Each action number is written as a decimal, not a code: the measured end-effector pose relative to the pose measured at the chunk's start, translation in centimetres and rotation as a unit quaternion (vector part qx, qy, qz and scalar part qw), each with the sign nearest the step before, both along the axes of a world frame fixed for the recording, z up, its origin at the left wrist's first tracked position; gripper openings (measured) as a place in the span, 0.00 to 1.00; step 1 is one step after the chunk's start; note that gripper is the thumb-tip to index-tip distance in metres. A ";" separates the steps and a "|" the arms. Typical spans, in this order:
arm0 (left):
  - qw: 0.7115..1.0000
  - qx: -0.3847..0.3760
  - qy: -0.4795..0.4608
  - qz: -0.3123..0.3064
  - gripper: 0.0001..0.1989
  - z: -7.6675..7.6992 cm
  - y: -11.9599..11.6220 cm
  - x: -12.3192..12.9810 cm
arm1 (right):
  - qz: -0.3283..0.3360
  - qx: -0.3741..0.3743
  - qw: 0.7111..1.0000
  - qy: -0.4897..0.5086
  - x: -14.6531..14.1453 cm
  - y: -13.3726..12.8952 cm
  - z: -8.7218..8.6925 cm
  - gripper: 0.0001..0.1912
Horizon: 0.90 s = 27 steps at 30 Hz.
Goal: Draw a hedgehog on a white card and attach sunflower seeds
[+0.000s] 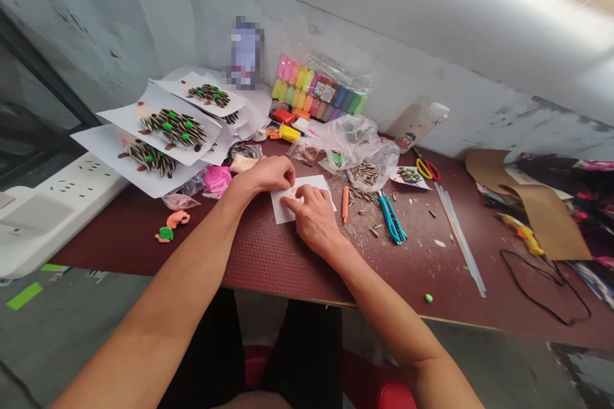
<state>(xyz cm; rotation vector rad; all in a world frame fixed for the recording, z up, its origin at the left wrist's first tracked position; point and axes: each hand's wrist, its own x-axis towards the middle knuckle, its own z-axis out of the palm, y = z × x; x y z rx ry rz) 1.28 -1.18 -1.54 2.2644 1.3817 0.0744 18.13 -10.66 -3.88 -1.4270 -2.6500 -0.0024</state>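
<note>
White paper card (316, 186) pinned under both hands on a maroon tabletop (268, 262).
From the head view, the left hand (273, 174) curves over the card's top edge; the right hand's (311, 217) fingertips (288, 202) press a small pinkish clay shape (297, 197), no clear pinch. An orange stick (345, 203), blue-handled scissors (392, 218) and loose sunflower seeds (363, 195) lie nearby.
</note>
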 end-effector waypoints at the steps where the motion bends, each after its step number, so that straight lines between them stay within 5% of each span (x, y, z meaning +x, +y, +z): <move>1: 1.000 0.000 0.001 0.000 0.13 0.0 0.0 0.0 | 0.001 0.002 1.000 -0.004 0.0 0.0 0.0 0.20; 23: 0.999 -0.009 0.033 -0.009 0.13 0.4 0.4 0.5 | -0.068 -0.003 0.998 0.011 1.3 0.4 0.7 0.20; 27: 0.998 0.045 0.039 0.018 0.14 0.3 0.7 0.8 | -0.056 -0.003 0.998 0.025 1.5 0.5 0.6 0.20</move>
